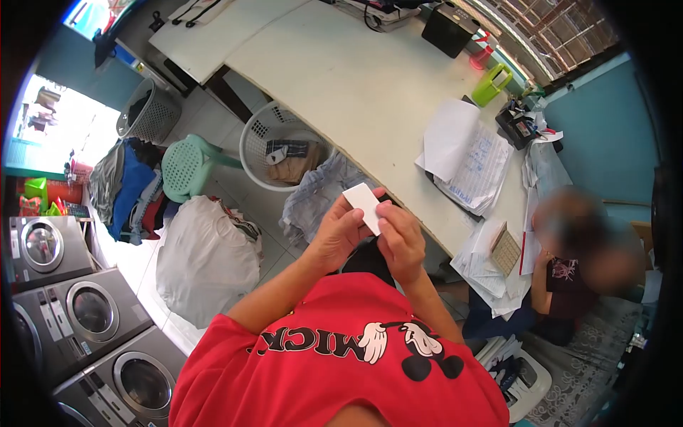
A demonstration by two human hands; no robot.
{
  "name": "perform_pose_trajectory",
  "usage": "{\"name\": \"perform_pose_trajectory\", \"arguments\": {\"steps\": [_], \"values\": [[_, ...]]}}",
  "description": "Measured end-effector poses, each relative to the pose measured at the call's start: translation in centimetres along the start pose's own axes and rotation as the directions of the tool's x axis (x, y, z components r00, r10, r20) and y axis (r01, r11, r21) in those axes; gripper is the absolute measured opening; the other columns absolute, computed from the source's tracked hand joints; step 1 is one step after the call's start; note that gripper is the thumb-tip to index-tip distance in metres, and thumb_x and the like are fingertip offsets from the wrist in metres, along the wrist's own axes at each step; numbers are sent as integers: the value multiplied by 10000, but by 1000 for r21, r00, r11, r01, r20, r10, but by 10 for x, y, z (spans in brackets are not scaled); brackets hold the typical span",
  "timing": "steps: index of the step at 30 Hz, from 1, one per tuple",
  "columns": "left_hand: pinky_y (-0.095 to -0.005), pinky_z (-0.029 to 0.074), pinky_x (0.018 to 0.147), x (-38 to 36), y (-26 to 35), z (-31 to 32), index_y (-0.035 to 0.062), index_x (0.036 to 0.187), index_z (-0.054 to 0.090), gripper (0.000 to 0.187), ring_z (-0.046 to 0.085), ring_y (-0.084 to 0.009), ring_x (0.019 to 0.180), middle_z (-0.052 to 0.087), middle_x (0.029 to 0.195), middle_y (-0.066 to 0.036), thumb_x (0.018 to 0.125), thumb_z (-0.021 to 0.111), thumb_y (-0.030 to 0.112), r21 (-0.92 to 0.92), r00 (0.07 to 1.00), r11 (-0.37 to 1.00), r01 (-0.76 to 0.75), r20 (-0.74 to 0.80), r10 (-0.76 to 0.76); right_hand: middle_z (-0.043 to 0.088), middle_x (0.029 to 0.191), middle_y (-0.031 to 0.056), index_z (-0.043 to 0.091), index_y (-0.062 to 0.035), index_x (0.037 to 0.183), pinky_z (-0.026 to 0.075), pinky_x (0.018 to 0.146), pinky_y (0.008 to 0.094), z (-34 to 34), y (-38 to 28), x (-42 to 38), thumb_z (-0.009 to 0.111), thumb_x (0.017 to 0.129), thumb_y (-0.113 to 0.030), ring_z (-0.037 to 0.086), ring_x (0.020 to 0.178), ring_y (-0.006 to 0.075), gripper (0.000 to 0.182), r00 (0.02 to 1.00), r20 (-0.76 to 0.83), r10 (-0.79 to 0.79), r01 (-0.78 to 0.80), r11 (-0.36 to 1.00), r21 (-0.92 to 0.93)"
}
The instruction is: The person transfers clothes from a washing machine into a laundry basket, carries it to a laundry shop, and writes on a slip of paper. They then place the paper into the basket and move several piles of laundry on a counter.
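A small white rectangular piece (pixel 362 206), like a card or a thin pad, is held up in front of my red shirt. My left hand (pixel 336 231) has its fingers closed round the left side and lower edge. On the other side, my right hand (pixel 403 242) pinches the right edge between thumb and fingers. Both hands are beside the long edge of the cream table (pixel 341 85). Past my left hand, a crumpled light-blue garment (pixel 313 196) lies against a white laundry basket (pixel 250 146) with folded clothes inside.
Front-loading washers (pixel 92 309) line the left side. A big white cloth bundle (pixel 206 260), a green stool (pixel 188 167) and a clothes pile (pixel 131 188) occupy the floor. Papers (pixel 473 160) and a calculator (pixel 506 252) lie on the table. A person (pixel 569 277) sits at right.
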State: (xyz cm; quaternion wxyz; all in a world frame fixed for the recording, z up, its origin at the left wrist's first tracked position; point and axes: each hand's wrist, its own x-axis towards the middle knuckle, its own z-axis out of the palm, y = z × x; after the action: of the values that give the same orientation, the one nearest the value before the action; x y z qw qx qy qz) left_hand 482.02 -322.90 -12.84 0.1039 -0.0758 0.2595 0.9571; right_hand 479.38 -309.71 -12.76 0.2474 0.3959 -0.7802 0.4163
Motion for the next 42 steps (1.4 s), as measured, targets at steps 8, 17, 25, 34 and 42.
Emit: {"name": "perform_pose_trajectory", "arguments": {"steps": [8,17,25,34,42], "values": [[-351,395,827,-38,2,-26,77,1087,364,420,437,-214,1033,418,1136,-104,741,566,206,102,999,994,41,19,-43,446,1113,137,462,-68,907,321,825,365,-1,-32,-10,645,624,-300,423,1009,299,409,971,157,180,-206,963,172],[-361,478,720,-32,7,-16,71,1178,287,658,471,-271,990,428,1102,-143,690,604,379,96,967,975,200,142,-212,397,1187,112,443,-96,1026,313,844,343,-26,-8,18,719,518,-227,388,1076,267,592,859,494,131,-315,897,309],[-370,457,740,-20,17,-10,66,1120,334,446,506,-232,918,448,1048,-124,787,487,321,38,961,960,276,13,-277,477,905,54,462,-73,999,415,661,248,-12,-1,12,695,586,-94,480,825,143,475,784,422,456,-619,628,471],[-241,436,699,-23,9,-12,36,1041,385,259,513,-126,857,504,1033,-107,792,451,60,340,993,940,12,-116,29,479,756,7,517,-52,842,374,540,189,0,-15,15,668,622,-79,450,634,73,268,692,216,689,-721,646,249],[-242,431,727,-25,9,-15,42,1012,407,266,509,-130,874,516,1017,-102,760,488,25,391,975,919,-56,-178,135,517,682,-6,516,-28,794,388,537,181,15,-17,2,621,688,-89,466,610,51,162,446,385,808,-858,264,440]]}}
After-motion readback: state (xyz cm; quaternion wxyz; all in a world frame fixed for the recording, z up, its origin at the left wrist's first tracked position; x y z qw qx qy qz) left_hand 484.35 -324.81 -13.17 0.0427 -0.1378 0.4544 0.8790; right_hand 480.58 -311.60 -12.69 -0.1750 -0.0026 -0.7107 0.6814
